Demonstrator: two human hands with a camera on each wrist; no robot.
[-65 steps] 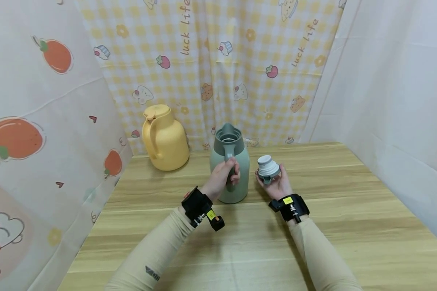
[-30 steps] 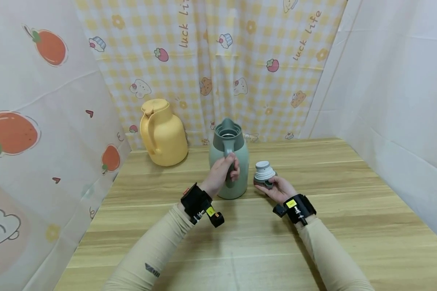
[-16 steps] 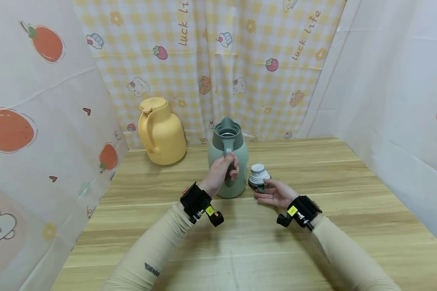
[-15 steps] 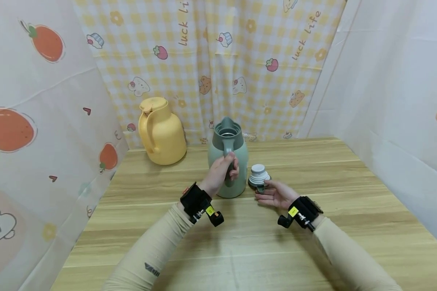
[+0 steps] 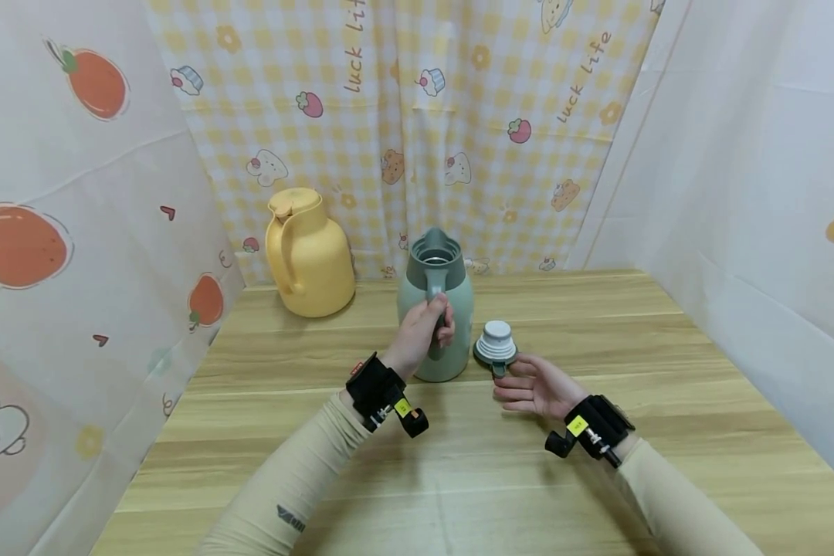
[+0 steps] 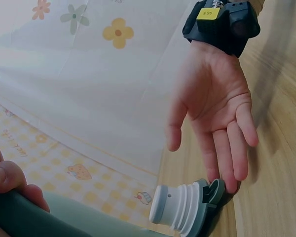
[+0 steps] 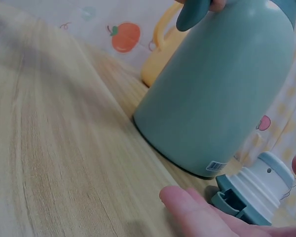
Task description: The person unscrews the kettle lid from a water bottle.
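My left hand (image 5: 420, 333) grips the handle of a green thermos jug (image 5: 456, 309), which stands upright on the table with its mouth uncovered. Just right of the jug, its stopper (image 5: 496, 342) sits upside down, white stepped plug up and green cap with a small lever below. My right hand (image 5: 538, 388) is beside the stopper with fingers spread loosely and nothing held. In the left wrist view the right hand (image 6: 214, 111) shows its palm, fingertips right at the cap's edge. The right wrist view shows the stopper (image 7: 256, 190) just past the fingers (image 7: 195, 212).
A yellow thermos jug (image 5: 313, 266) with its lid on stands at the back left of the wooden table (image 5: 361, 479). A checked curtain (image 5: 417, 139) hangs behind the table, and printed white cloth (image 5: 757, 193) closes off both sides.
My right hand has lowered the stopper from the air onto the table, let go of it and drawn back a little to the right. The left hand keeps its grip on the handle.
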